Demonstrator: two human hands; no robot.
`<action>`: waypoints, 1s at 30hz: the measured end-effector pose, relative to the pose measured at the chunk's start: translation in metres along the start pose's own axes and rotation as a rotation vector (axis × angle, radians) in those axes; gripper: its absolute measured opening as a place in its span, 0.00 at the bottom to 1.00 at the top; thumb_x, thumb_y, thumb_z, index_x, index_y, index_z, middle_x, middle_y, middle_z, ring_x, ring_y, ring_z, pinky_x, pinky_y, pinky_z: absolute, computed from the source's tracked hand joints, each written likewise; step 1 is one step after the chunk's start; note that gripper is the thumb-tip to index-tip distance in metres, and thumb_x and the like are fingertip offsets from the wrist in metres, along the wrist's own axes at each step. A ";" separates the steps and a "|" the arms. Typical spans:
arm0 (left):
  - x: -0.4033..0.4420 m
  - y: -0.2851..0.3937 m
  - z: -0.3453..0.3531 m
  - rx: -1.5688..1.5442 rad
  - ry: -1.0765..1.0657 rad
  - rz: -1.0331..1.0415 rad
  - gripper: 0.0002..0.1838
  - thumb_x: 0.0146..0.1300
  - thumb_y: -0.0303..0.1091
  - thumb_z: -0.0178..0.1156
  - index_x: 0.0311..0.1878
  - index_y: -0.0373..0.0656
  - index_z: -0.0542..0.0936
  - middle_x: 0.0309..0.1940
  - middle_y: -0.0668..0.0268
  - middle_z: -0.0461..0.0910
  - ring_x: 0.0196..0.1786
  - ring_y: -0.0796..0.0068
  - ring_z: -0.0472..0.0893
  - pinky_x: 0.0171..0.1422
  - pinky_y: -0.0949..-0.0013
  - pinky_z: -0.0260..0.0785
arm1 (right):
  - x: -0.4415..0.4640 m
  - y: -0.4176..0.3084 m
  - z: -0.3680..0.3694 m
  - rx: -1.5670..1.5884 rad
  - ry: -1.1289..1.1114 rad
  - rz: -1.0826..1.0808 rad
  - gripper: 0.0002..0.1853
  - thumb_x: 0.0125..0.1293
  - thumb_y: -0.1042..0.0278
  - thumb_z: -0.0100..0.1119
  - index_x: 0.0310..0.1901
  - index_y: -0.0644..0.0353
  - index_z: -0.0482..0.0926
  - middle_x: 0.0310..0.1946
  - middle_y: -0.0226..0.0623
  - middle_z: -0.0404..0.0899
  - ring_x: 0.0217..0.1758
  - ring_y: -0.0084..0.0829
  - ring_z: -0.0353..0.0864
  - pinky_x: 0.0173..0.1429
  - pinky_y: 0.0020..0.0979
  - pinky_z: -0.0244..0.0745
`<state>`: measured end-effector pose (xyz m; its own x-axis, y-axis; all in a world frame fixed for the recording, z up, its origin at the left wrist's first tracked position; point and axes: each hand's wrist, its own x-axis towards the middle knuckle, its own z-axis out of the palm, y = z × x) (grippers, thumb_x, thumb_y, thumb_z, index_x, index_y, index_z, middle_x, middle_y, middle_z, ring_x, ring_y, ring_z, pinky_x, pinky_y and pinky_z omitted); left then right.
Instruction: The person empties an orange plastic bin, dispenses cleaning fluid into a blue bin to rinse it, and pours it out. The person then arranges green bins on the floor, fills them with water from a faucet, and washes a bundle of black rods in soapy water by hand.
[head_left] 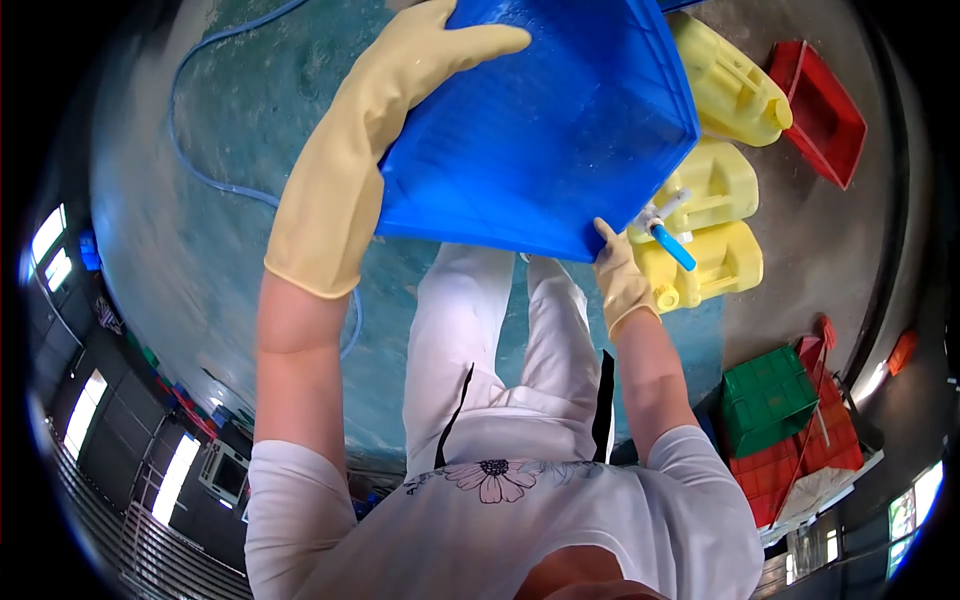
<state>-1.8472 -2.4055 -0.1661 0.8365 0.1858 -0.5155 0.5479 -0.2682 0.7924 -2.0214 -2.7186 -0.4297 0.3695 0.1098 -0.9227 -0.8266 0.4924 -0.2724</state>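
Leftward, open floor (270, 90), blue hose (240, 191) looping across. Left hand (425, 50), fingers clamped on blue tub (520, 150) before the legs (458, 310); right hand (624, 275), fingers clamped at its near corner. Yellow jugs (725, 185) crowd that edge; red tray (825, 120) beyond.

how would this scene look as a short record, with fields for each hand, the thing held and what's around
left hand: gloved, holding the blue tub at its left side
right hand: gloved, at the tub's near right corner
yellow jugs: three visible, right of the tub
blue-handled tap: near that corner; attachment unclear
red tray: right of the jugs
green crate: lower right, by red crates
hose: on the floor, left
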 end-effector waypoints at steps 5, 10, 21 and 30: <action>-0.015 -0.050 -0.040 -0.227 -0.014 -0.209 0.26 0.62 0.42 0.71 0.58 0.35 0.82 0.46 0.59 0.86 0.46 0.70 0.85 0.53 0.68 0.77 | -0.015 0.002 -0.009 -0.208 0.085 -0.032 0.29 0.68 0.78 0.63 0.70 0.59 0.70 0.61 0.38 0.79 0.62 0.37 0.80 0.65 0.39 0.78; -0.063 -0.111 -0.098 -0.633 0.018 -0.321 0.26 0.64 0.39 0.68 0.62 0.33 0.79 0.49 0.58 0.85 0.48 0.69 0.85 0.53 0.67 0.78 | -0.064 0.005 0.020 -0.329 0.083 -0.059 0.21 0.68 0.79 0.62 0.62 0.63 0.77 0.54 0.38 0.84 0.54 0.33 0.84 0.60 0.35 0.80; -0.153 -0.105 -0.320 -0.659 0.260 -0.358 0.29 0.63 0.45 0.68 0.61 0.34 0.80 0.50 0.59 0.84 0.49 0.70 0.84 0.55 0.66 0.76 | -0.138 0.019 0.226 -0.637 -0.072 -0.020 0.20 0.65 0.75 0.64 0.59 0.65 0.81 0.49 0.41 0.86 0.48 0.35 0.87 0.56 0.35 0.83; -0.205 -0.041 -0.452 -0.791 0.570 -0.073 0.37 0.60 0.52 0.70 0.64 0.31 0.78 0.52 0.56 0.84 0.52 0.65 0.83 0.57 0.63 0.75 | -0.135 -0.008 0.417 -0.771 -0.265 -0.128 0.14 0.65 0.76 0.67 0.52 0.64 0.82 0.39 0.33 0.86 0.40 0.27 0.85 0.48 0.29 0.80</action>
<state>-2.0453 -2.0059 0.0548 0.5569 0.6617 -0.5020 0.2599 0.4352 0.8620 -1.8876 -2.3770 -0.1891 0.4891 0.3402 -0.8032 -0.7950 -0.2050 -0.5709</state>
